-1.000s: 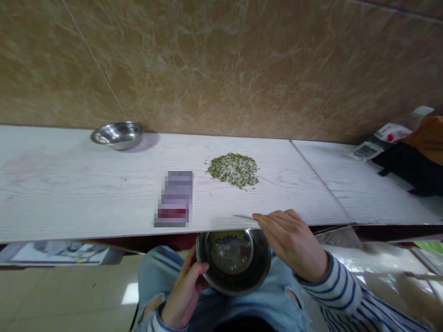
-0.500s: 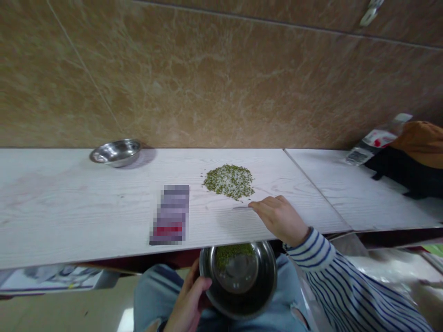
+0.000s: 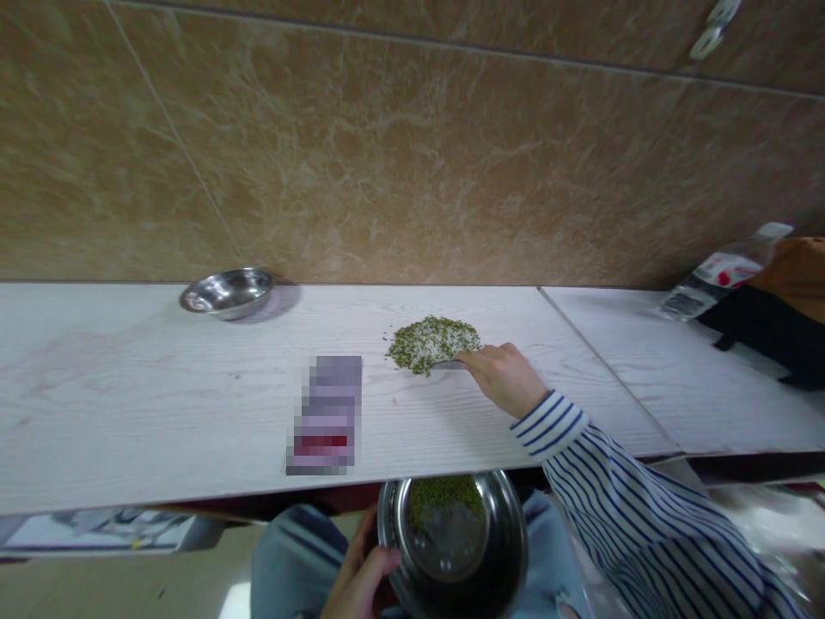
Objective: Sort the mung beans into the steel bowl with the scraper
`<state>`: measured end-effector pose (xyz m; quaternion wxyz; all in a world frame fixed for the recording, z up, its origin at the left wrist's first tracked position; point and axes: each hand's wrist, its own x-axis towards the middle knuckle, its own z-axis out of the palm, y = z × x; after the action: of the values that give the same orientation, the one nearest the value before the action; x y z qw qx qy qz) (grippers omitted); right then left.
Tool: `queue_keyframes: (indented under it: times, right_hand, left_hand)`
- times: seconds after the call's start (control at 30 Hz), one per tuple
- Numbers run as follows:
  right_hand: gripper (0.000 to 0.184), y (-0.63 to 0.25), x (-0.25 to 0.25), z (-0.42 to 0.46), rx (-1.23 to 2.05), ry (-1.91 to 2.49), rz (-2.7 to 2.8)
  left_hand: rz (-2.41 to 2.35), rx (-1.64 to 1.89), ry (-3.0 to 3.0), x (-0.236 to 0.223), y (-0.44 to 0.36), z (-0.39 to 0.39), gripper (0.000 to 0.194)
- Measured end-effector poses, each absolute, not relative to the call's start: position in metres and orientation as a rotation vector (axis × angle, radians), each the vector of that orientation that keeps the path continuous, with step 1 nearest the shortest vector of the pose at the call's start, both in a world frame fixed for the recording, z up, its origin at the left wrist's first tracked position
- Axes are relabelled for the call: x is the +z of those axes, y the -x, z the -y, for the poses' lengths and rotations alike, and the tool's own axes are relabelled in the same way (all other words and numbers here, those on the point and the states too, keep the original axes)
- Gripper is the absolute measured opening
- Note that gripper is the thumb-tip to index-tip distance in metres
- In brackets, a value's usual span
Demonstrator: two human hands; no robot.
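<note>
Small green beans and white grains lie in a loose pile (image 3: 444,337) on the pale wood-look table. My right hand (image 3: 506,378) pinches a thin flat card-like piece (image 3: 448,364), seen nearly edge-on, against the near side of the pile. What exactly that piece is cannot be made out. Below the table edge, over my lap, my left hand (image 3: 367,572) grips the left rim of a steel bowl (image 3: 509,550), thumb over the rim. Green beans (image 3: 444,499) lie in the upper part of this tilted bowl.
A shallow steel bowl (image 3: 230,294) stands by the tiled wall at the back left. A blurred-out phone-like rectangle (image 3: 326,417) lies left of the pile. At the far right, a plastic bottle (image 3: 722,273) leans on a black and brown bag (image 3: 766,318).
My right hand has moved away from me with the flat piece, from just in front of the pile to its near edge. The camera view has shifted slightly; my left hand still grips the bowl.
</note>
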<state>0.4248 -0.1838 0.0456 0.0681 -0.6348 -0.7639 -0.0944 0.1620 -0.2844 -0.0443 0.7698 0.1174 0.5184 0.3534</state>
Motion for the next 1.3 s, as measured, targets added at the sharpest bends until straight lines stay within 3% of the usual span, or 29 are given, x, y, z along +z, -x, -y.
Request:
queue_keyframes:
  times: [0.47,0.77,1.3]
  right_hand:
    - [0.025,-0.442,0.050,0.175,-0.285,1.838,2.208]
    - [0.028,-0.447,0.046,0.174,-0.377,2.020,2.126]
    - [0.026,-0.434,0.052,0.198,-0.405,2.023,2.208]
  left_hand:
    - [-1.122,0.709,-0.309,-0.059,-0.171,0.280,0.087]
    - [-1.120,0.708,-0.309,-0.061,-0.172,0.281,0.086]
    - [-1.107,0.726,-0.364,-0.045,-0.178,0.285,0.080]
